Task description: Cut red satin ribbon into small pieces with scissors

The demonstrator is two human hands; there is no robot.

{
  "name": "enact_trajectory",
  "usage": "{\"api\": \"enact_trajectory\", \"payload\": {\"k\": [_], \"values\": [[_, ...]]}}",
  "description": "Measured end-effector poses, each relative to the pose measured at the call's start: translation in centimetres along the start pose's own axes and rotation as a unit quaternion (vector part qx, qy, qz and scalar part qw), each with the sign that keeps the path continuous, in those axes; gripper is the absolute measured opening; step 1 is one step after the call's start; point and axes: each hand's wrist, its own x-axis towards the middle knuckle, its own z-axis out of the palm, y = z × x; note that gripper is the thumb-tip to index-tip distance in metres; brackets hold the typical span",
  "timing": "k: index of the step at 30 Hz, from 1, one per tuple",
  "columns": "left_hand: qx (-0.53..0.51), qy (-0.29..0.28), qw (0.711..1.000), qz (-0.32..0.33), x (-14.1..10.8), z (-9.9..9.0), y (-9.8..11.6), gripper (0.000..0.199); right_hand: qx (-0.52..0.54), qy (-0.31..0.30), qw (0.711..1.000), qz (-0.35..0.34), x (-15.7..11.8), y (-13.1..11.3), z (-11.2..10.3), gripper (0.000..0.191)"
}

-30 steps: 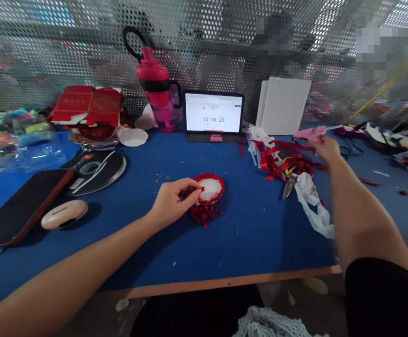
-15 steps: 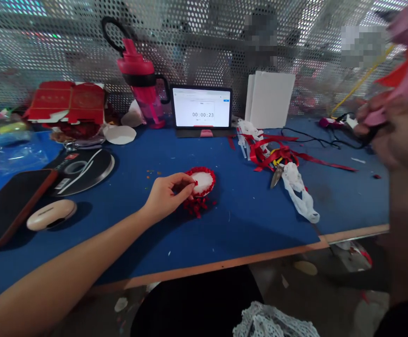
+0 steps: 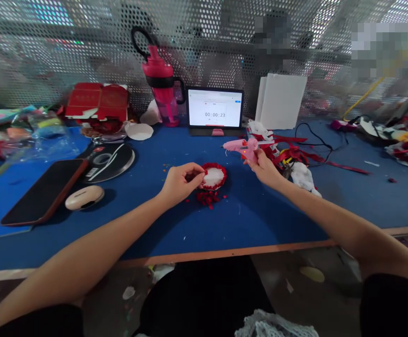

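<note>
My left hand (image 3: pixel 183 182) is closed in a pinch at the left edge of a round white disc (image 3: pixel 214 177), with a small red piece of ribbon at its fingertips. A ring of red ribbon pieces (image 3: pixel 224 174) lines the disc's rim. Just in front of the disc lies a small heap of loose red ribbon pieces (image 3: pixel 208 199). My right hand (image 3: pixel 263 166) is wrapped round the handle of a pink glue gun (image 3: pixel 243 147). The gun is held above the table, right of and beyond the disc, its nozzle pointing left.
Red ribbon strips (image 3: pixel 295 153) and a crumpled white plastic bag (image 3: pixel 302 175) lie right of the glue gun. Behind stand a tablet (image 3: pixel 215 108), a pink bottle (image 3: pixel 165 100) and white boards (image 3: pixel 284 100). A phone (image 3: pixel 44 192), a beige case (image 3: pixel 84 197) and a black spool (image 3: pixel 111 161) lie left.
My right hand has brought the glue gun from the far upper right to near the disc. The left hand stays pinched at the disc's edge. The view has shifted, too.
</note>
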Motion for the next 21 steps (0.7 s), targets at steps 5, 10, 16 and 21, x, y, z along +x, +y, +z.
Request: {"api": "enact_trajectory", "payload": {"k": [5,10,16,21], "values": [[0.005,-0.007,1.0,0.007,-0.1,-0.1,0.0,0.014,-0.085,0.014,0.996,0.007,0.9,1.1,1.3,0.036],[0.021,-0.021,0.999,0.016,-0.1,-0.3,-0.2,0.014,-0.145,0.022,0.989,-0.007,0.0,1.0,0.5,0.037],[0.025,-0.021,0.999,0.027,-0.1,-0.3,-0.1,0.013,-0.199,0.062,0.978,-0.031,-0.1,-0.1,0.6,0.044],[0.026,-0.004,0.999,0.021,0.0,-0.5,0.1,0.011,-0.2,0.086,0.975,-0.049,-0.4,-0.5,-0.3,0.05]]}}
